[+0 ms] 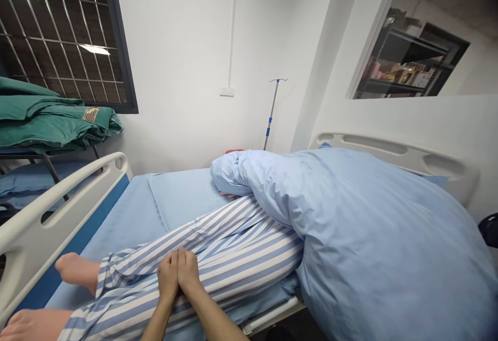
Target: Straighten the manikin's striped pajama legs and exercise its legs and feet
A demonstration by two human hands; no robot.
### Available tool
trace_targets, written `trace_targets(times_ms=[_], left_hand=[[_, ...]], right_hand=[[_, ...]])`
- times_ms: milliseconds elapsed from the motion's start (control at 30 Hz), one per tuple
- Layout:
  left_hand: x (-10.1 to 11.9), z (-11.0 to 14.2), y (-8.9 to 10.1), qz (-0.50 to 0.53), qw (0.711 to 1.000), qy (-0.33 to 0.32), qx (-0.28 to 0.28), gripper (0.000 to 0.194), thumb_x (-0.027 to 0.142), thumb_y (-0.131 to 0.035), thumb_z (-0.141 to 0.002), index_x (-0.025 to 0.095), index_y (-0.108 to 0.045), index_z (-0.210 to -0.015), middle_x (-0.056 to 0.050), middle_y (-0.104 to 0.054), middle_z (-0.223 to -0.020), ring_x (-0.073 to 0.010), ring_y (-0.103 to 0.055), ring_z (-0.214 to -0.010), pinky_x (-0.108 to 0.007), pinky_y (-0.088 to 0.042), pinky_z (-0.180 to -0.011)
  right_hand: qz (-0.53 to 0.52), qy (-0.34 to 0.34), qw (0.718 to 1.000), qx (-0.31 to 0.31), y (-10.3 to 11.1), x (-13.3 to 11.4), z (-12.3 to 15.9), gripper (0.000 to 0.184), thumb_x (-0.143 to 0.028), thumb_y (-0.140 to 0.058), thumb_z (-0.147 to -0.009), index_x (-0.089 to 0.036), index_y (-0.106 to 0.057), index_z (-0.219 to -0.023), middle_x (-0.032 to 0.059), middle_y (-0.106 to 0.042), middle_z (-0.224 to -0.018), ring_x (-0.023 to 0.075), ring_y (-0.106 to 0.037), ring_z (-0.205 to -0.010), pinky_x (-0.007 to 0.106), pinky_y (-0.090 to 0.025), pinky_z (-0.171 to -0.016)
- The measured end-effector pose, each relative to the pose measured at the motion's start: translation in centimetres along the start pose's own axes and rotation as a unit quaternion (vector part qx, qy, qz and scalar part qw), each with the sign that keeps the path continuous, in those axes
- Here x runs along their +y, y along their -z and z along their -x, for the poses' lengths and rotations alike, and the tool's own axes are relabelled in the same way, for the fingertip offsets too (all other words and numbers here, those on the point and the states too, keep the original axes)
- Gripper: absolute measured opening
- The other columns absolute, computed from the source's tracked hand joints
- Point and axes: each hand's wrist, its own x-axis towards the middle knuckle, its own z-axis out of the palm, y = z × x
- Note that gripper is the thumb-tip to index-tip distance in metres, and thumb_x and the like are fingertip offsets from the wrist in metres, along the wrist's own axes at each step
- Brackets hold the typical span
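Observation:
My left hand [168, 277] and my right hand [188, 268] are pressed side by side, fingers curled and knuckles up, over the blue-and-white striped trousers [249, 273]. What lies under the curled fingers, if anything, is hidden. The trousers are on a figure lying on the bed, its legs stretched to the left. Its bare feet, the far foot [77, 272] and the near foot [37, 324], look smooth like a manikin's. A light blue quilt [361, 227] covers the upper body. Some fingers [227, 194] show under the quilt's edge.
The bed's cream footboard [58, 201] stands at the left, its headboard [392, 149] behind the quilt. A white bed rail [272, 316] runs along the near side. Against the wall stands a drip pole [272, 113]. Green folded covers [46, 118] lie at the far left.

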Motion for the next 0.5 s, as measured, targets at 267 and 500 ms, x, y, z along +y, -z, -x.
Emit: trace_targets(times_ms=[267,500], left_hand=[[-0.5,-0.1,-0.4,-0.079,0.996,-0.043,-0.016,0.036,0.038,-0.03,-0.082,0.021,-0.056,-0.065,-0.007,-0.066,-0.071,-0.0212,-0.06,-0.072,-0.032,-0.043,-0.068],[-0.7,0.0,-1.1,-0.166,0.982,-0.084,-0.035,0.031,0.035,-0.033,-0.081,0.02,-0.056,-0.067,-0.007,-0.065,-0.07,-0.0204,-0.062,-0.076,-0.029,-0.043,-0.07]], right_hand=[[0.116,0.061,0.99,-0.047,2.0,-0.4,0.1,0.057,-0.035,-0.023,-0.094,-0.015,-0.069,-0.068,0.0132,-0.069,-0.067,0.0185,-0.063,-0.061,0.024,-0.035,-0.053],[0.053,0.017,0.998,-0.011,2.0,0.7,0.7,0.055,-0.039,-0.025,-0.093,-0.017,-0.067,-0.066,0.0104,-0.069,-0.066,0.0175,-0.062,-0.06,0.024,-0.034,-0.052]])
